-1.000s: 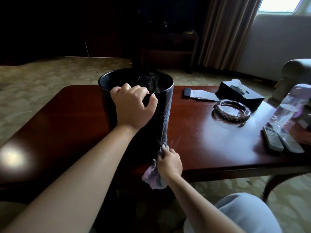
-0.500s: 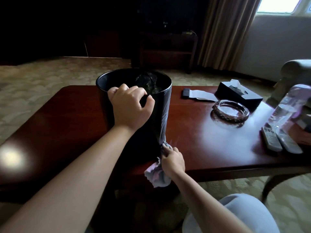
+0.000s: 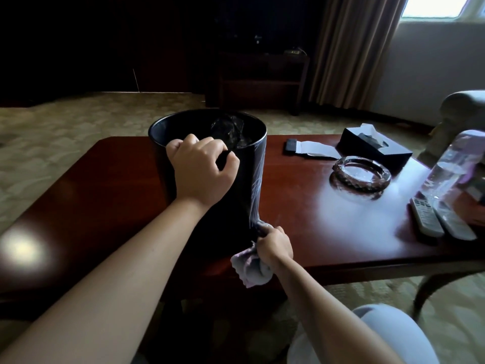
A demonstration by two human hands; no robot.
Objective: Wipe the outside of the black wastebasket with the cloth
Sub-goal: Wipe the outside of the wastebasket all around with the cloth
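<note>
A tall black wastebasket (image 3: 244, 185) stands on the dark red wooden table (image 3: 309, 211), with crumpled plastic inside it. My left hand (image 3: 202, 172) grips its near rim, fingers curled over the edge. Low on the basket's right side, my right hand (image 3: 274, 245) holds a bunched pale grey cloth (image 3: 250, 266) pressed against the wall near the base. Part of the cloth hangs below my fist over the table's front edge.
To the right on the table lie a glass ashtray (image 3: 360, 174), a black tissue box (image 3: 375, 149), a small dark remote on white paper (image 3: 291, 145), a plastic water bottle (image 3: 451, 169) and two grey remotes (image 3: 441, 219). An armchair (image 3: 462, 111) stands far right.
My right hand and the cloth have slid a little to the right around the base of the basket. The left hand has kept its grip on the rim.
</note>
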